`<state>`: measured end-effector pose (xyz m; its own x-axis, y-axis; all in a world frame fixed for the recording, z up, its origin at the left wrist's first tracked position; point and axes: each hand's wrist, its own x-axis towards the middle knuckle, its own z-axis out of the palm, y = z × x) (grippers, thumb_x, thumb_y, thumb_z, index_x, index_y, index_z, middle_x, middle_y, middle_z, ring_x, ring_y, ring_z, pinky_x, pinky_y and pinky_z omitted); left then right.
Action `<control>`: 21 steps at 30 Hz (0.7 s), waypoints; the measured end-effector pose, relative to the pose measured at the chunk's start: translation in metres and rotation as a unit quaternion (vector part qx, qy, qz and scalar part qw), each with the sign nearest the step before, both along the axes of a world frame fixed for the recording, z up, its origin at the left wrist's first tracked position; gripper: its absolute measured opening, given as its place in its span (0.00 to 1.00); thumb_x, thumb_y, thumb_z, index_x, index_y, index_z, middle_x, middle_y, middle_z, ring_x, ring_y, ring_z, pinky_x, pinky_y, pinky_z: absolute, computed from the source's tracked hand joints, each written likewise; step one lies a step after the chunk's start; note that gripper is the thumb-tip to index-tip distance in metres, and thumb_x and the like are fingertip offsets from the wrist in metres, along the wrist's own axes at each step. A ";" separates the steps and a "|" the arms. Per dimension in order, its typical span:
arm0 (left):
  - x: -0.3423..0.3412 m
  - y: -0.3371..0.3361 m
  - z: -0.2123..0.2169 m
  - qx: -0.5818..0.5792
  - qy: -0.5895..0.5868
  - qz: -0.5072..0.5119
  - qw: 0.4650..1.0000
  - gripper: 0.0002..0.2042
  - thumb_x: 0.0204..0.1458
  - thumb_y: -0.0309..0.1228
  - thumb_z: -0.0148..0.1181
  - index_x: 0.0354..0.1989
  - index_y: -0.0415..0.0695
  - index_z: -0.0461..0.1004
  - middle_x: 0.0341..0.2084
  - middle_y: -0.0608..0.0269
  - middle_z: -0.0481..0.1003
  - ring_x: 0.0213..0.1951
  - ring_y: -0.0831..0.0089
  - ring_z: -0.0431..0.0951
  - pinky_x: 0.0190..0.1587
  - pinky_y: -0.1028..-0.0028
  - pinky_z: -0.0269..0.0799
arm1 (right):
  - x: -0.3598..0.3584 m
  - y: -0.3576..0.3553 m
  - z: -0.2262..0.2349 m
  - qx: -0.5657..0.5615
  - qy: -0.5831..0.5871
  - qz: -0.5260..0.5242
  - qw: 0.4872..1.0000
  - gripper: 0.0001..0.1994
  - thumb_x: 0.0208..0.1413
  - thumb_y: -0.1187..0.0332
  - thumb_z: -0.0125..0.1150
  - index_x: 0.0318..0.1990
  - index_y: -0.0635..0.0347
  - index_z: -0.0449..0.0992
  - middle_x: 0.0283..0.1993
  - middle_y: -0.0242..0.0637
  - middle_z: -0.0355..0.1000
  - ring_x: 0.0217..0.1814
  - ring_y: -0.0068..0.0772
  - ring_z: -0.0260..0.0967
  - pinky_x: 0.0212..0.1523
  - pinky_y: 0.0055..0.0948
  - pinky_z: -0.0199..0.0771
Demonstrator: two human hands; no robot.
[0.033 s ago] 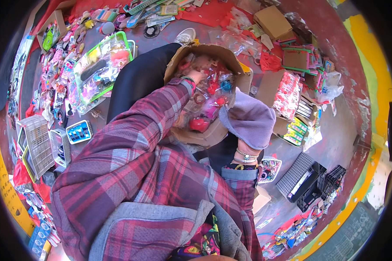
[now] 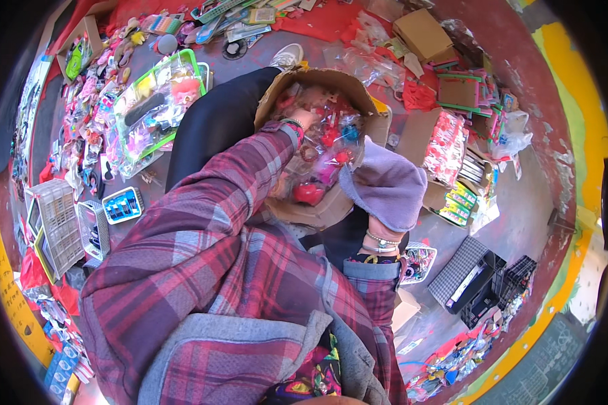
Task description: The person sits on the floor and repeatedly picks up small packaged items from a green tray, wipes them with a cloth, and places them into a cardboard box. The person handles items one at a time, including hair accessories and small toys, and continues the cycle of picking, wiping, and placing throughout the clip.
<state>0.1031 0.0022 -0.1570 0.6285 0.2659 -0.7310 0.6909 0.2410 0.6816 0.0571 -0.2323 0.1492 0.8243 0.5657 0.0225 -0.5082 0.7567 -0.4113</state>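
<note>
Head view: an open brown cardboard box point(image 2: 331, 202) full of small plastic-wrapped red and pink toys point(image 2: 321, 152) rests on the person's lap. The left hand point(image 2: 307, 120) reaches inside among them — its grip cannot be made out — while the right hand point(image 2: 385, 185), in a lavender knit glove, rests on the box's right edge, fingers curled.
</note>
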 end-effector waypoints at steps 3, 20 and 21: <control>0.002 -0.008 0.042 -0.027 -0.049 -0.024 0.998 0.13 0.42 0.34 0.62 0.34 0.39 0.74 0.29 0.61 0.73 0.31 0.69 0.72 0.32 0.67 0.67 | -0.001 0.000 -0.007 -0.010 -0.002 -0.023 1.000 0.21 0.58 0.58 0.41 0.56 0.54 0.58 0.59 0.37 0.56 0.61 0.41 0.52 0.62 0.45 0.48; -0.021 -0.003 0.107 0.487 -0.231 -0.444 0.716 0.08 0.41 0.34 0.59 0.30 0.47 0.76 0.27 0.56 0.75 0.34 0.59 0.75 0.36 0.65 0.69 | -0.004 -0.009 -0.019 -0.272 -0.085 -0.139 0.948 0.18 0.57 0.61 0.43 0.53 0.58 0.61 0.55 0.41 0.60 0.58 0.40 0.56 0.60 0.41 0.53; -0.024 0.003 0.107 0.484 -0.235 -0.413 0.734 0.08 0.42 0.33 0.59 0.30 0.46 0.76 0.26 0.55 0.75 0.33 0.60 0.75 0.35 0.66 0.70 | -0.002 -0.012 -0.024 -0.260 -0.102 -0.125 0.952 0.19 0.57 0.60 0.42 0.54 0.57 0.60 0.56 0.40 0.59 0.59 0.40 0.54 0.61 0.43 0.51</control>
